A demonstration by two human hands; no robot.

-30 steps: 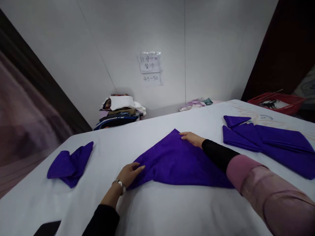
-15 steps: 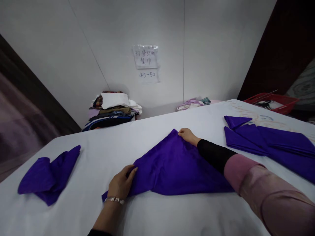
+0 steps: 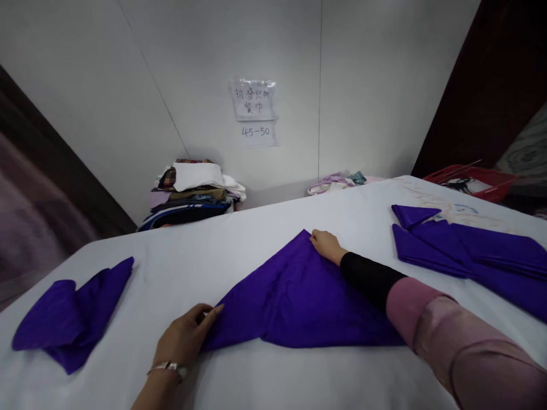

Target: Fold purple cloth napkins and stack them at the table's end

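A purple cloth napkin [image 3: 316, 302] lies in front of me in a broad triangle, its peak pointing away and its long edge towards me. My right hand [image 3: 325, 245] pinches the cloth just right of the peak; my right forearm hides part of the right slope. At the left end, my left hand [image 3: 186, 333] is closed on the napkin's corner, thumb on top, and covers that corner. Small creases run through the cloth near the middle of its lower edge.
Another purple napkin [image 3: 70, 319] lies loosely crumpled at the left. Folded purple napkins [image 3: 478, 250] lie at the right. Behind the white-covered table [image 3: 239, 245] stand a clothes pile [image 3: 196, 185], some pastel cloths [image 3: 331, 183] and a red basket [image 3: 498, 181].
My left hand has slid left and towards me along the napkin to its left corner. My right hand stays by the peak. The view has shifted slightly.
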